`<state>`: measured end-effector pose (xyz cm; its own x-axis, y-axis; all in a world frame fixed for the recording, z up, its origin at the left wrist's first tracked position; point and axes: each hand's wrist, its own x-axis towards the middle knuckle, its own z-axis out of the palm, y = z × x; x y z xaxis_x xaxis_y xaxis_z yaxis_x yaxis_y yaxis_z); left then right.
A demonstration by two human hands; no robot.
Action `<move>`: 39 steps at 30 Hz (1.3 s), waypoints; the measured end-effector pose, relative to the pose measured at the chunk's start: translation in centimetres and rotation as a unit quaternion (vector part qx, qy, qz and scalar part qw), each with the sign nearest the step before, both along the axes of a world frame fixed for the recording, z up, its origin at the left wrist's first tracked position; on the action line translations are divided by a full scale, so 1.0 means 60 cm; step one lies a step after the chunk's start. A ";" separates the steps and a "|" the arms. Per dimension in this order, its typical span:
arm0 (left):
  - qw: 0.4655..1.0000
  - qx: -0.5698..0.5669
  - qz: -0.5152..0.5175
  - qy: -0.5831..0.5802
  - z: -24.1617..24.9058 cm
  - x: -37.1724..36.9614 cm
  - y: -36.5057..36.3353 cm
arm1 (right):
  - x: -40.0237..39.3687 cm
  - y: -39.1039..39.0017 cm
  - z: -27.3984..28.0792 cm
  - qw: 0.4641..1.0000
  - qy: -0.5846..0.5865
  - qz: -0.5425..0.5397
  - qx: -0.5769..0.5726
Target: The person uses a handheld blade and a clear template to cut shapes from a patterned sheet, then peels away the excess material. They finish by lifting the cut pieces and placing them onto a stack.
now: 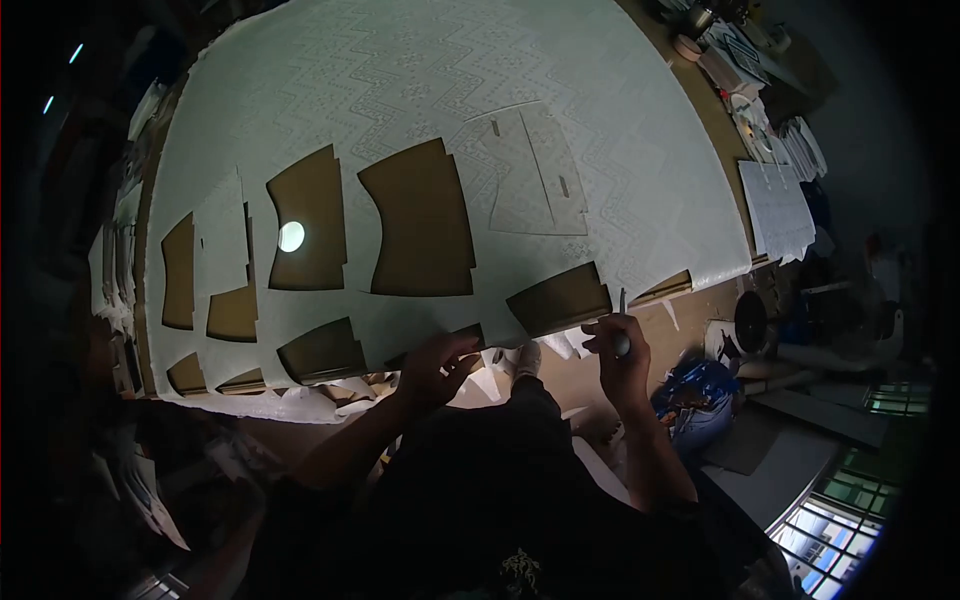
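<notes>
Pale patterned fabric (420, 60) covers a large table, with several curved pieces cut out so that brown surface (425, 220) shows through. My left hand (440, 368) is at the near edge, fingers curled and apart, beside a small cutout; nothing shows in it. My right hand (622, 362) is closed around a slim tool (623, 300) that points up, right of another cutout (560, 300). What the tool is cannot be made out. A translucent template (535, 175) with slots lies on the fabric beyond my right hand.
Papers (775, 210) hang at the table's right edge, with assorted items (740, 100) behind them. A blue plastic bag (693, 395) is on the lower right. Fabric scraps (485, 385) lie on the floor near my shoe (528, 360). Stacked sheets (118, 260) stand on the left.
</notes>
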<state>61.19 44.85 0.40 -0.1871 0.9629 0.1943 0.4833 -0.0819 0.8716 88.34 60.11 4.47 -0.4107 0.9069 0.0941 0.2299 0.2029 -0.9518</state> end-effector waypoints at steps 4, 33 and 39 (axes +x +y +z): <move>0.991 0.000 0.086 0.099 0.007 0.044 0.079 | 0.078 0.112 -0.019 0.996 -0.037 0.030 0.073; 0.987 -0.079 0.133 0.041 0.003 -0.145 0.352 | -0.035 0.168 -0.020 0.942 -0.212 0.022 0.260; 0.985 -0.006 0.163 -0.049 -0.028 -0.127 0.342 | -0.116 0.251 -0.030 0.918 -0.238 0.079 0.309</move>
